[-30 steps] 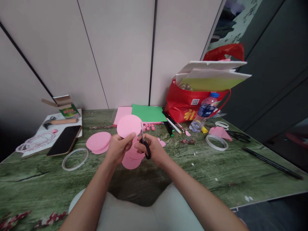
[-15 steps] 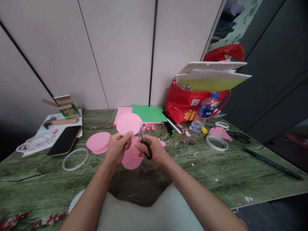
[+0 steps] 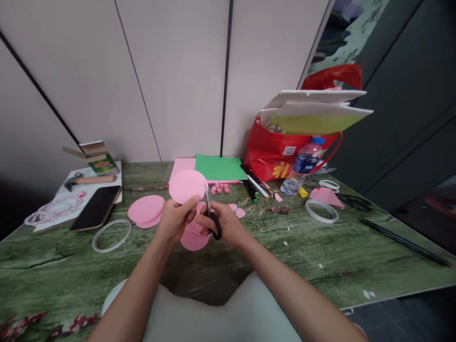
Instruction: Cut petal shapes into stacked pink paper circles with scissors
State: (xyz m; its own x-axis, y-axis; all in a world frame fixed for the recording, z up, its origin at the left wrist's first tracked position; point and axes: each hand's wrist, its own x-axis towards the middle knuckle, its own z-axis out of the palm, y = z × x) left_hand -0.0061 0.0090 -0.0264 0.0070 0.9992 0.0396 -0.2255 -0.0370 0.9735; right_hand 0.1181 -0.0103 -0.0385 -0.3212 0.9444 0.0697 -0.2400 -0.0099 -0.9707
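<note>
left hand (image 3: 175, 219) raised, fingers pinching pink paper disc (image 3: 185, 186); right hand (image 3: 221, 223) gripping black-handled scissors (image 3: 211, 216), blades at the disc's edge.

scissors (image 3: 213, 219) handles hidden, blades perhaps closed

On the table (image 3: 320, 266), the paper discs (image 3: 146, 210) lie left of the hands, with a tape ring (image 3: 111, 235) before them and a phone (image 3: 95, 207) farther left; a hammer (image 3: 89, 180) lies behind the phone, a small carton (image 3: 99, 159) behind that; sheets of paper (image 3: 217, 167) lie at the back against the wall; right of them stand a bag (image 3: 281, 154) and a water bottle (image 3: 302, 166); another tape ring (image 3: 320, 210) lies before the bottle.
</note>
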